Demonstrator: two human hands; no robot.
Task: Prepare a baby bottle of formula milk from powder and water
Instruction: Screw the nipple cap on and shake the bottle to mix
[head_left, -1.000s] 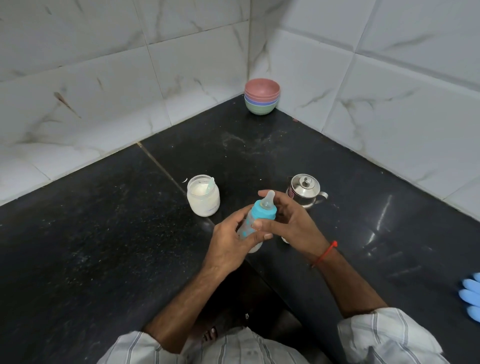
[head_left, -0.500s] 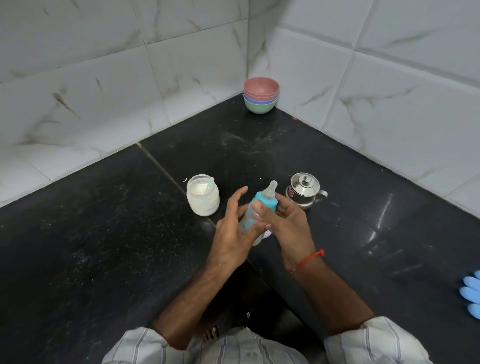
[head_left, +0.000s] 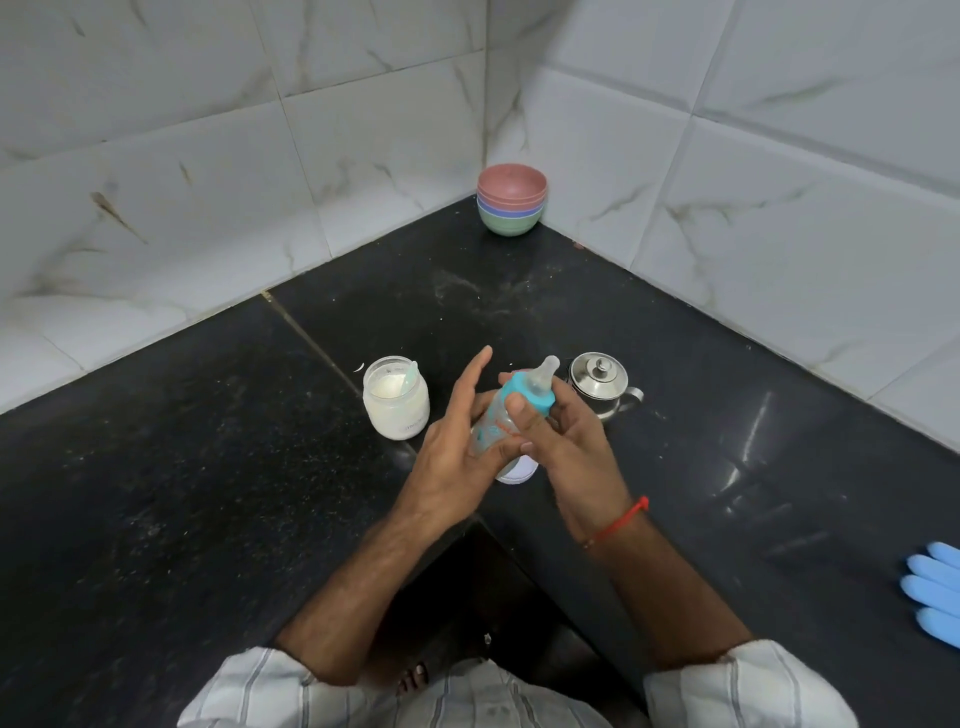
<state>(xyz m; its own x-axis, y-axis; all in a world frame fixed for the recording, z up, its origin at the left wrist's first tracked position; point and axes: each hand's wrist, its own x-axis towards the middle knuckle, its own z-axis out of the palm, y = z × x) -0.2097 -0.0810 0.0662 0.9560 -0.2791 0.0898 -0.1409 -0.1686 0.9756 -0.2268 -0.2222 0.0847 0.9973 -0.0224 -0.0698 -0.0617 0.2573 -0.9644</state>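
Single head-worn view, looking steeply down, close over corner counter (head_left: 156, 519)

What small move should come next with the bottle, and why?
Probably roll the baby bottle between the hands to mix it: its teal cap and teat are on, the left hand lies flat against it with straight fingers, and the right hand presses the other side.
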